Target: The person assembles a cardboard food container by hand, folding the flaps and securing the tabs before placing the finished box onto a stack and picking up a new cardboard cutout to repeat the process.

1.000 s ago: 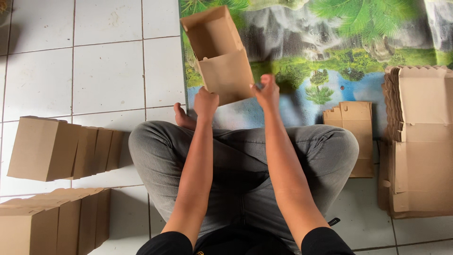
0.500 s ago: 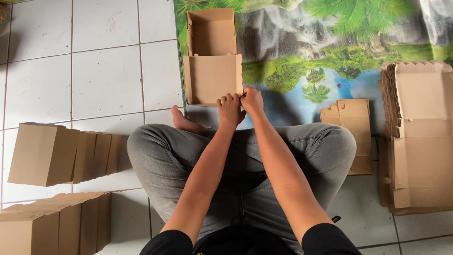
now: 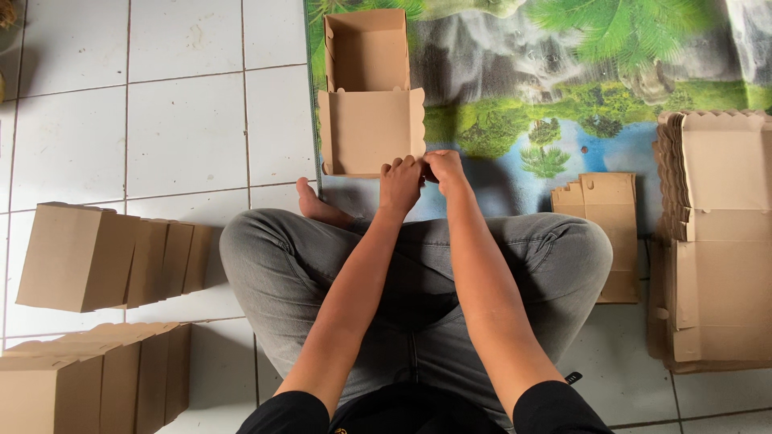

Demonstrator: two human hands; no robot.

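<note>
An open brown cardboard box lies on the printed mat in front of my crossed legs. Its scalloped lid is folded out flat toward me. My left hand has its fingers curled over the lid's near edge, close to the right corner. My right hand touches it and pinches that same corner. What lies between the fingertips is hidden.
Two rows of folded brown boxes stand on the white tiles at the left and lower left. A tall stack of flat box blanks lies at the right, with a smaller flat blank beside my knee. The landscape-print mat covers the floor ahead.
The box was held up and tilted in both hands, then came down flat onto the mat. Both hands have closed together at the lid's near right corner.
</note>
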